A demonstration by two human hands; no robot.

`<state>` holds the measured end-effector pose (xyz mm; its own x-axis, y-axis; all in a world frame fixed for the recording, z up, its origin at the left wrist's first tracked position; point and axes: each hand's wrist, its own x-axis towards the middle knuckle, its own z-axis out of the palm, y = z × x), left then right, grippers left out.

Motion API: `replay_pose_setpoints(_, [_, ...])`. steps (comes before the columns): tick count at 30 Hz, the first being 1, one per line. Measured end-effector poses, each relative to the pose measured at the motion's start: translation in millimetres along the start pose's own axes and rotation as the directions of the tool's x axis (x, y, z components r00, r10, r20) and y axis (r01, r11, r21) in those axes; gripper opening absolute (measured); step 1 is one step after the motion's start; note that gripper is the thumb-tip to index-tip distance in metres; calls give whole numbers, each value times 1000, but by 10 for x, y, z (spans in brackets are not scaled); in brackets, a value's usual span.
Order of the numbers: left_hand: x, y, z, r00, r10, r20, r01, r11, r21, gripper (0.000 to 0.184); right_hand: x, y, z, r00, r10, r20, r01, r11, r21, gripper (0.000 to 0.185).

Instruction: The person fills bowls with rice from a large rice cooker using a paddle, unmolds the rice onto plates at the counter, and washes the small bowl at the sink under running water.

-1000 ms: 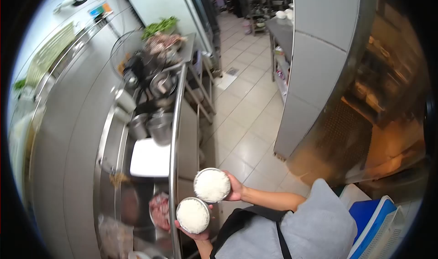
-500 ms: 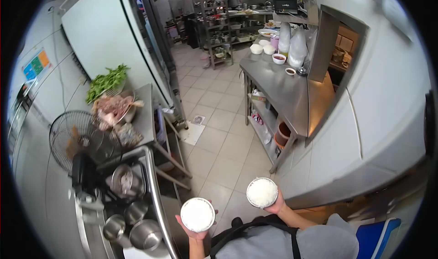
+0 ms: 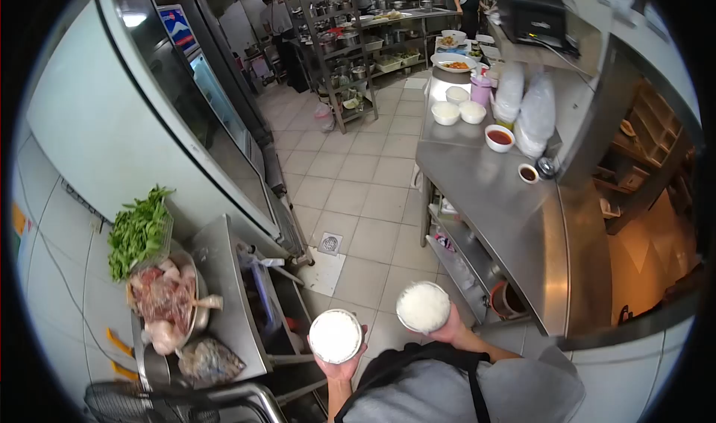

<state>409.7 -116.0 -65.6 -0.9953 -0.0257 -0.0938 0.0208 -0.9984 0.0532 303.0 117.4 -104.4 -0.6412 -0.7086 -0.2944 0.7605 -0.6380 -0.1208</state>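
Note:
My left hand (image 3: 339, 367) is wrapped round a bowl heaped with white rice (image 3: 335, 336), low in the middle of the view. A second rice-filled bowl (image 3: 423, 307) rests in my right hand (image 3: 450, 327), a little higher and to the right. Both bowls are upright and apart from each other, in front of my apron. Beyond them lies the tiled floor. On the steel counter (image 3: 477, 177) at the right stand several white bowls of rice (image 3: 446, 112), a bowl of red sauce (image 3: 499, 137) and a small dish of dark sauce (image 3: 528, 173).
At the left are a fridge (image 3: 112, 125), leafy greens (image 3: 139, 233), a bowl of raw meat (image 3: 165, 296) and a fan (image 3: 142, 404). A shelf rack (image 3: 335, 58) stands ahead. People (image 3: 470, 5) are at the back. A pass-through window is at the right.
The view has swung from the sink side toward the right counter and moved forward. The two bowls, close together at first, are now apart, each still in its hand.

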Motion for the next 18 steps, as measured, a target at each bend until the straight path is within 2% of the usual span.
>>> replay_pose_setpoints(3, [562,386,-44,989,106,-101,-98,992,81,60,982,-380,410,997,-1,83,-1,1000,19,54])
replay_pose_setpoints(5, [1001,703,-84,983,153,-101,-141,984,109,57,1646,-632,649,992,-36,122,32,999,34,54])
replay_pose_setpoints(6, [1272,852,-98,979,148,-138,-142,988,53,62,1946,-754,745,990,-68,126,63,997,39,53])
replay_pose_setpoints(9, [2080,1302,-155,944,171,-280,-139,981,132,61,2664,-1007,827,982,-145,120,137,988,73,52])
replay_pose_setpoints(13, [3455,1773,-23,979,38,-201,-8,989,147,66,3496,-1684,1134,973,-215,88,206,973,99,56])
replay_pose_setpoints(14, [3808,1861,33,982,-5,-190,24,995,98,65,3633,-1836,1205,968,-243,68,234,965,118,57])
replay_pose_setpoints(15, [4190,1953,84,988,-59,-143,77,990,122,66,3776,-1974,1301,962,-269,50,259,955,142,58])
replay_pose_setpoints(16, [4541,2011,127,987,-91,-135,112,980,162,66,3884,-2143,1381,947,-290,138,275,954,117,59])
replay_pose_setpoints(18, [5244,2079,287,979,-192,-60,201,959,200,68,4188,-2491,1495,922,-379,82,362,917,164,59])
